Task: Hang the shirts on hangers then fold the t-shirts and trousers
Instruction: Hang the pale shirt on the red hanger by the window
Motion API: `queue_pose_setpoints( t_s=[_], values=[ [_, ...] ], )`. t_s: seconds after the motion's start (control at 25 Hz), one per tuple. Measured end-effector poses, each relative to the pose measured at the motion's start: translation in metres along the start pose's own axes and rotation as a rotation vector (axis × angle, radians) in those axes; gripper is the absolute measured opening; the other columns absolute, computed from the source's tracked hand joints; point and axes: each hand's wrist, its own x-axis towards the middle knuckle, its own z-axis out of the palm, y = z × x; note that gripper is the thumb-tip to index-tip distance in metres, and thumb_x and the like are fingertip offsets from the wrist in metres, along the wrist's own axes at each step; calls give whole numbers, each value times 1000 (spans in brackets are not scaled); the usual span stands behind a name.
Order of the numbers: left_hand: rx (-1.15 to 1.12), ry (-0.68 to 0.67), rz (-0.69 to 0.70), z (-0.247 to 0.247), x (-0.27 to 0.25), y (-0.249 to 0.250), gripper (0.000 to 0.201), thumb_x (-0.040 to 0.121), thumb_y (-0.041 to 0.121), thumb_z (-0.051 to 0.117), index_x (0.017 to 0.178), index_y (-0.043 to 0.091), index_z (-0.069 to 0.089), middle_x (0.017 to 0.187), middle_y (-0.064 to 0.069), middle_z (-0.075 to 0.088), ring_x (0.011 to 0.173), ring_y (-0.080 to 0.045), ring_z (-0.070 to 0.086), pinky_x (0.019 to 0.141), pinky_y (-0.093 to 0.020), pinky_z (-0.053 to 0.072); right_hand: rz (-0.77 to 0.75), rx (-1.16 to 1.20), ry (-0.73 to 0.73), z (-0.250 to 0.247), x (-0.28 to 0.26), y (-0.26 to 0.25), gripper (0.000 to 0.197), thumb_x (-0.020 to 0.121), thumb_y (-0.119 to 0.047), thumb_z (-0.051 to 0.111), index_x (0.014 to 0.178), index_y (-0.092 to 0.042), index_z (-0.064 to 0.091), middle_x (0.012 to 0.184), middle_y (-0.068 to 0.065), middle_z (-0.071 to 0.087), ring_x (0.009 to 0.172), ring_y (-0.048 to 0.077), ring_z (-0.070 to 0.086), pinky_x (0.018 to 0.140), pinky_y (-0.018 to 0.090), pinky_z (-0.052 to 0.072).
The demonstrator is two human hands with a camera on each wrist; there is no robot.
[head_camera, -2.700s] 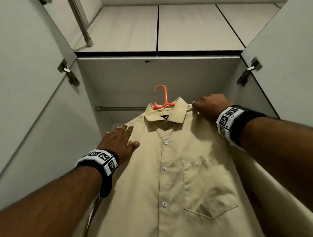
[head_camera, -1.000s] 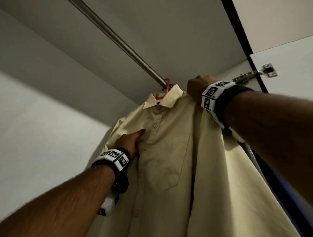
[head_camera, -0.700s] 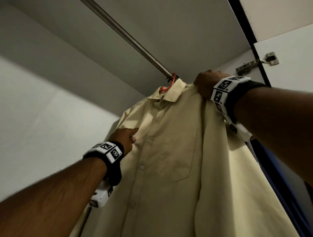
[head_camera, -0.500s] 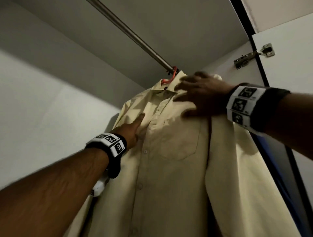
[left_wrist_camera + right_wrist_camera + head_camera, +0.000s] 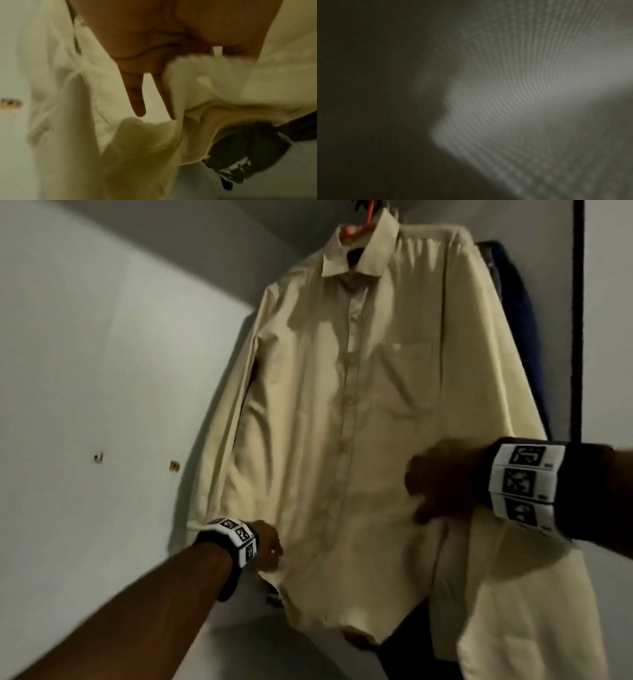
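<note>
My left hand [image 5: 269, 546]: at the lower left edge of the shirt front, near the hem. The left wrist view is blurred but shows two fingers [image 5: 137, 97] pointing straight down along the cloth, with a bunch of pale fabric pressed against the palm side; I cannot tell whether the thumb pinches that fabric. A black wrist band with white coded markers [image 5: 239, 537] sits behind the hand.

My right hand [image 5: 442, 484]: against the lower right of the shirt front, below the chest pocket. It is dark and smeared in the head view; the fingers look bent toward the cloth, which folds up just under them, but whether they grip it I cannot tell. The right wrist view shows only a close, out-of-focus weave of fabric. A matching marker band [image 5: 524, 484] is on this wrist.

Shirt [image 5: 346, 412]: pale yellow, long-sleeved, buttoned down the front, one chest pocket. It hangs full length inside the wardrobe, its collar at the top of the head view, left sleeve falling along the wall side, right sleeve draped over my right forearm.

Hanger [image 5: 359, 229]: orange, visible only at the collar opening; its hook runs out of frame.

Wardrobe wall [image 5: 102, 371]: plain and pale, to the left of the shirt, with two small marks in it.

Dark blue garment [image 5: 517, 313]: hanging just behind the shirt's right shoulder.
</note>
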Motion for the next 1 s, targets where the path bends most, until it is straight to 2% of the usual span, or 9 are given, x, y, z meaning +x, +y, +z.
queue_pose_setpoints(
  t_s=[0.08, 0.16, 0.24, 0.36, 0.48, 0.6, 0.76, 0.88, 1.0],
  values=[
    [-210, 410, -91, -10, -2, -5, 56, 96, 39, 50, 147, 27, 32, 152, -3, 34, 134, -22, 39, 106, -29, 32, -13, -14, 1, 10, 2, -12, 59, 89, -63, 47, 135, -26, 48, 142, 2, 44, 126, 25, 46, 104, 41, 38],
    [-291, 781, -60, -21, -3, -10, 65, 96, 38, 48, 151, 33, 13, 159, -2, 13, 140, -25, 24, 111, -37, 28, -91, 47, -132, 20, 6, -32, 45, 91, -54, 52, 114, -16, 62, 118, 5, 61, 103, 20, 59, 92, 34, 44],
    [-225, 601, 23, 2, 6, -4, 70, 95, 42, 49, 150, 37, 7, 160, -1, 8, 143, -23, 18, 114, -39, 24, -144, 75, -115, 24, 10, -44, 45, 91, -52, 55, 120, -19, 60, 123, 2, 58, 107, 20, 58, 94, 34, 44],
    [-63, 1, -95, 58, 10, 9, 63, 85, 52, 60, 140, 26, 44, 143, -3, 48, 128, -22, 47, 104, -31, 39, -167, 37, -89, 19, 7, -52, 66, 87, -53, 59, 144, -28, 36, 148, -2, 36, 133, 22, 39, 110, 40, 33],
    [-222, 275, -83, 60, 0, 22, 56, 83, 50, 64, 131, 23, 51, 131, -2, 55, 117, -22, 54, 95, -32, 44, -258, 66, -105, 31, 6, -74, 75, 80, -67, 58, 141, -29, 39, 143, -3, 40, 129, 24, 42, 107, 44, 34],
    [-87, 442, 69, 63, -13, 48, 79, 70, 57, 71, 135, 26, 37, 131, 1, 45, 116, -24, 49, 93, -39, 43, -294, -4, -94, 48, 1, -115, 76, 74, -76, 55, 133, -29, 47, 131, -3, 49, 120, 25, 46, 102, 46, 32],
    [-197, 424, 26, 78, -12, 66, 76, 75, 52, 70, 136, 19, 37, 129, -8, 51, 112, -31, 53, 90, -37, 45, -249, 44, 22, 51, -4, -141, 28, 96, -30, 51, 123, -23, 54, 131, 1, 54, 121, 27, 48, 104, 47, 30],
    [-421, 423, -25, 64, -7, 64, 40, 87, 36, 65, 120, 14, 60, 121, -12, 62, 110, -30, 57, 85, -28, 44, -227, 108, 2, 46, -2, -138, 27, 99, -17, 45, 124, -18, 55, 131, 4, 54, 119, 29, 53, 98, 44, 39],
    [-248, 210, -52, 83, -12, 67, 24, 81, 31, 71, 90, 10, 62, 105, -13, 64, 100, -32, 62, 75, -29, 46, -255, 70, -72, 53, 1, -153, 28, 101, -15, 43, 126, -11, 55, 132, 8, 55, 117, 30, 56, 82, 37, 43]
  ],
)
